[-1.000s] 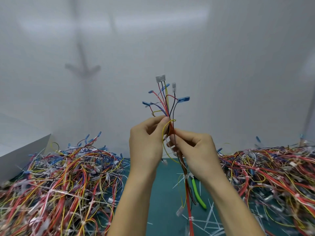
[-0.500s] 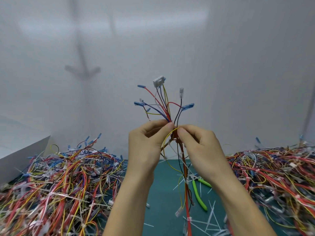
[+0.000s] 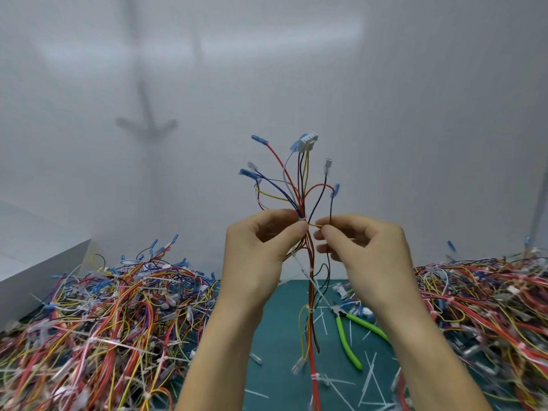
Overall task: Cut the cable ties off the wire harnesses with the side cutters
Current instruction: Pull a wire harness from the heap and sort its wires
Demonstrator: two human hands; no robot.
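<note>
two pinch grips: left hand on wire harness, right hand on yellow wire

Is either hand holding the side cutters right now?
No, the side cutters lie on the mat; the left hand and right hand pinch the wire harness.

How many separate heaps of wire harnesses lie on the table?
2: left heap beside the white box; right heap beyond the right hand. More may lie out of frame.

Btm of harness runs off frame edge; side cutters: one handle partly behind right forearm.
</note>
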